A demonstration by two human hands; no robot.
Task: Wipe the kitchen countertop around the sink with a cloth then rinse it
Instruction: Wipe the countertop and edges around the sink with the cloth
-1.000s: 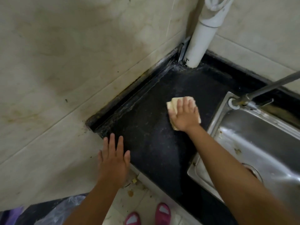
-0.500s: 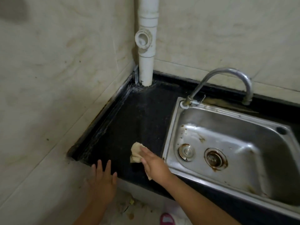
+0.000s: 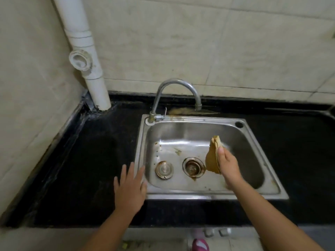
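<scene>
We see the tan cloth (image 3: pixel 212 158) pinched in the right hand (image 3: pixel 228 166) over the steel sink (image 3: pixel 262 192), folded upright beside the thumb. The left hand (image 3: pixel 129 189) spreads flat at the countertop (image 3: pixel 87 169) edge. Fingers behind the cloth stay hidden.

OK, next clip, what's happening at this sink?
A person is cleaning a kitchen counter. The right hand holds a folded tan cloth over the steel sink basin, near the drain. The left hand rests open at the sink's left rim on the black countertop. No water shows at the tap.
</scene>
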